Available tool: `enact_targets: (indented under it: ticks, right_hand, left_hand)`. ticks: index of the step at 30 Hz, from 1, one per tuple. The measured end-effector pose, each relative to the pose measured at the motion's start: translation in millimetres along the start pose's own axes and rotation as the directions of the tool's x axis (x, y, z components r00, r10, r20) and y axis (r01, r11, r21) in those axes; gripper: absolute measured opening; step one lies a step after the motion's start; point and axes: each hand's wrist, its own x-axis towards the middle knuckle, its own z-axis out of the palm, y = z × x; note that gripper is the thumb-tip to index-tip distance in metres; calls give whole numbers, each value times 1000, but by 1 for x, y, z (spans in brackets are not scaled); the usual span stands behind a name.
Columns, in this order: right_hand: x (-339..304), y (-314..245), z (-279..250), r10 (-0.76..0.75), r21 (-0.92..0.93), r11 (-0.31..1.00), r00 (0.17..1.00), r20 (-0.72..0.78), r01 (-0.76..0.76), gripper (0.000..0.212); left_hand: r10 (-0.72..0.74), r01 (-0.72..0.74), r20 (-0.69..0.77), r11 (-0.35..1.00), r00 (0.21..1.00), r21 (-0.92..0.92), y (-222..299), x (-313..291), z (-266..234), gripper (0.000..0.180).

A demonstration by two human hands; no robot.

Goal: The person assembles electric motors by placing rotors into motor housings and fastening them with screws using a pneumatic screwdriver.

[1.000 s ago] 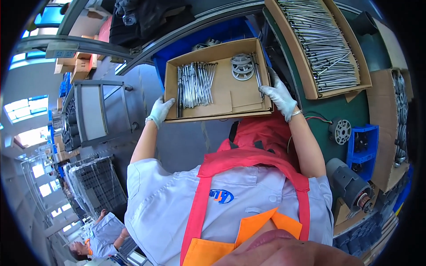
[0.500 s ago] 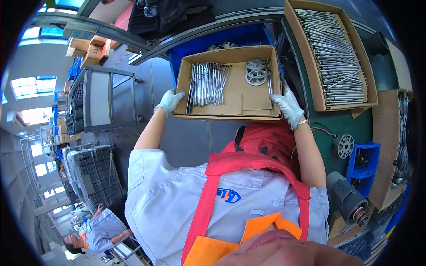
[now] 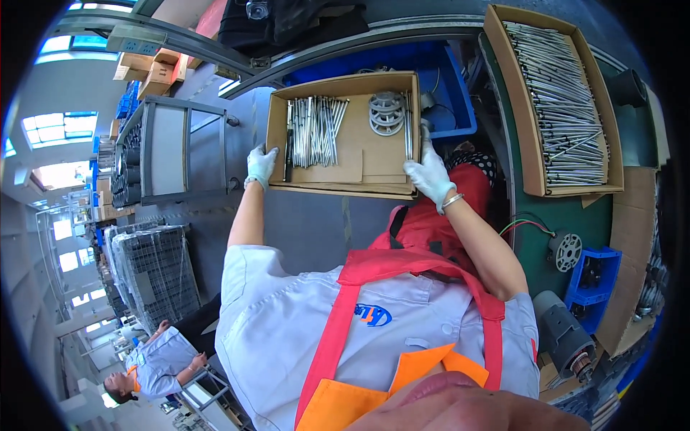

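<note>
Between my two gloved hands is a shallow cardboard box [image 3: 345, 189], held in front of my body. My left hand [image 3: 261, 167] grips its left side near the lower corner, and my right hand [image 3: 431, 172] grips the right side, fingers closed on the wall. Inside, a bundle of thin metal rods [image 3: 315, 131] lies on the left. A short stack of round slotted metal discs [image 3: 387, 113] sits near the upper right, beside a few more rods [image 3: 407, 128] along the right wall. A loose cardboard flap covers part of the box's bottom.
A blue bin [image 3: 460, 108] stands behind the box. On the green bench [image 3: 525, 266] at right are a larger carton of rods [image 3: 540, 188], a wired round metal part [image 3: 566, 251], a blue tray [image 3: 596, 276] and a grey motor [image 3: 564, 330]. A wheeled rack [image 3: 167, 147] and a co-worker [image 3: 162, 359] are at left.
The cardboard box has moved left in both hands, away from the bench, showing more of the blue bin. My right arm now reaches further across.
</note>
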Motion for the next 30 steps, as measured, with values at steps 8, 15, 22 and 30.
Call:
enact_targets:
  ticks: [8, 15, 22, 30]
  right_hand:
    - [4, -7, -10, -54, 22, 998, 994, -90, 57, 90]
    - [32, 16, -5, -62, 69, 996, 998, 21, 60, 93]
    - [17, -9, -20, -15, 65, 998, 1000, 18, 14, 97]
    - [14, 1, -27, -4, 146, 989, 999, 37, -1, 109]
  left_hand:
    - [-46, 52, 50, 991, 998, -125, 6, 13, 3, 42]
    - [14, -25, -94, 993, 995, -116, -27, 30, 11, 41]
    - [26, -28, -34, 998, 999, -62, -22, 41, 11, 47]
    - [-13, 26, 84, 987, 996, -158, 0, 34, 5, 57]
